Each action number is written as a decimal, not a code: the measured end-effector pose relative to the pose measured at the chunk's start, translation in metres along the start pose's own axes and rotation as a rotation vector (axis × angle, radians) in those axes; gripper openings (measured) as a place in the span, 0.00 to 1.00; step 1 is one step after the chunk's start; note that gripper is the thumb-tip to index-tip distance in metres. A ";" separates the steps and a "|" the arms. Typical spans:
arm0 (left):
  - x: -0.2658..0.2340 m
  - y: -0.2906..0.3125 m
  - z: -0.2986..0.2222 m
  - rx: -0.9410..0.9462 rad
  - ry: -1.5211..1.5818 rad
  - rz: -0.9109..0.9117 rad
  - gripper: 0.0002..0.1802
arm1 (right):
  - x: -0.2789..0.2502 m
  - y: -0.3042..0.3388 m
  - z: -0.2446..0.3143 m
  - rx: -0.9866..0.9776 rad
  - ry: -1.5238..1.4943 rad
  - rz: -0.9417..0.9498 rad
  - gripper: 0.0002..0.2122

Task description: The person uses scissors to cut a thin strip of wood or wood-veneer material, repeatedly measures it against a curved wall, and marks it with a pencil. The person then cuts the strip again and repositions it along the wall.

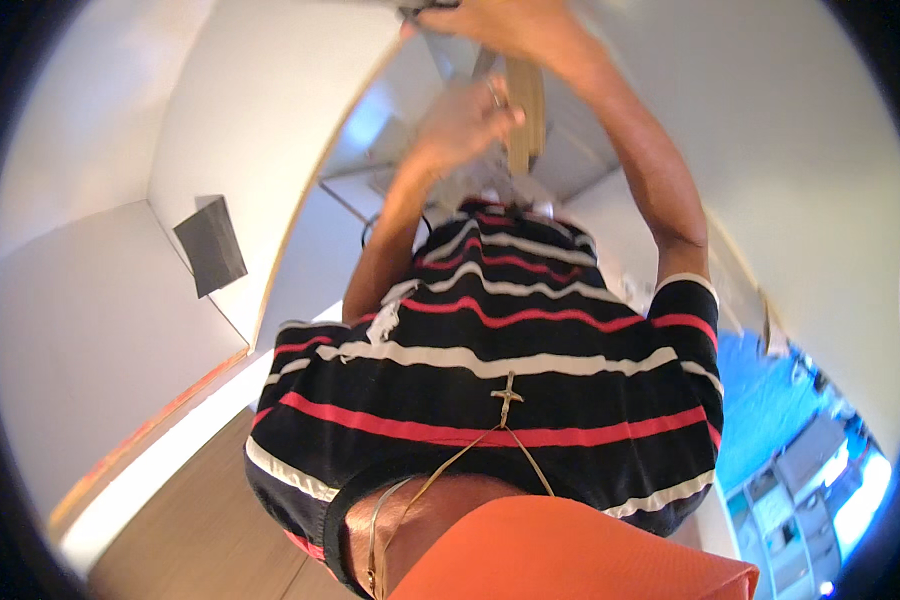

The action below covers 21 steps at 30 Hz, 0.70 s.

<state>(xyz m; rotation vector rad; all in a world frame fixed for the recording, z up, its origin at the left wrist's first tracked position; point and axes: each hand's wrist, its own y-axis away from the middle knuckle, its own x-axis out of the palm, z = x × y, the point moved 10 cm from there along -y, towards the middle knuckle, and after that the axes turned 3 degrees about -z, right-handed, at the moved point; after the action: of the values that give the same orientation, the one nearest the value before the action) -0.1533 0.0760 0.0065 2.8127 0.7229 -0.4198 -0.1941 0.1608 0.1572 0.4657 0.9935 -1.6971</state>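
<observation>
Both hands raised overhead: left hand (pixel 465 120) curled closed around wooden slat (pixel 526 110), right hand (pixel 505 25) above it steadying slat's top, grip unclear.

Tan wooden slat (pixel 526 110), upright, betw. both raised hands, top hidden.

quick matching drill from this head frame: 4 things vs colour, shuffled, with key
Things:
1. wooden strip
2. square panel on the wall
3. shirt
4. cross pendant

Colours:
A. gold
B. black with red and white stripes
C. pale tan
D. dark grey

Pairs: 1-C, 2-D, 3-B, 4-A
</observation>
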 end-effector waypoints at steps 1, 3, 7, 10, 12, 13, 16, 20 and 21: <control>0.000 0.002 0.005 -0.026 -0.088 0.009 0.16 | 0.028 -0.021 0.008 0.039 0.016 0.158 0.22; 0.001 0.007 0.009 -0.023 -0.001 0.016 0.22 | 0.053 -0.056 0.043 -0.213 0.035 0.141 0.25; -0.004 0.012 0.023 0.094 -0.122 -0.023 0.17 | 0.146 -0.103 0.049 -0.423 -0.070 0.316 0.15; -0.012 0.006 0.030 0.299 -0.197 -0.062 0.14 | 0.218 -0.120 0.046 -0.576 0.093 0.480 0.12; -0.003 -0.013 0.055 0.209 -0.284 0.109 0.15 | 0.244 -0.118 0.029 -0.512 0.159 0.680 0.12; -0.006 -0.015 0.053 0.258 -0.171 0.177 0.14 | 0.245 -0.117 0.023 -0.303 -0.066 0.781 0.10; -0.022 -0.022 0.062 0.150 -0.324 0.267 0.17 | 0.213 -0.109 0.036 -0.261 -0.148 0.800 0.11; -0.028 -0.014 0.011 0.190 -0.564 0.377 0.21 | 0.123 -0.072 0.049 -0.405 -0.350 0.703 0.18; -0.031 -0.012 -0.001 0.138 -0.642 0.400 0.20 | 0.099 -0.054 0.044 -0.433 -0.486 0.715 0.21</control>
<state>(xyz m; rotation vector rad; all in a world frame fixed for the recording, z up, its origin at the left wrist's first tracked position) -0.1854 0.0725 0.0157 2.5885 -0.0029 -1.2355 -0.2717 0.0719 0.1320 0.0825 0.6845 -0.8541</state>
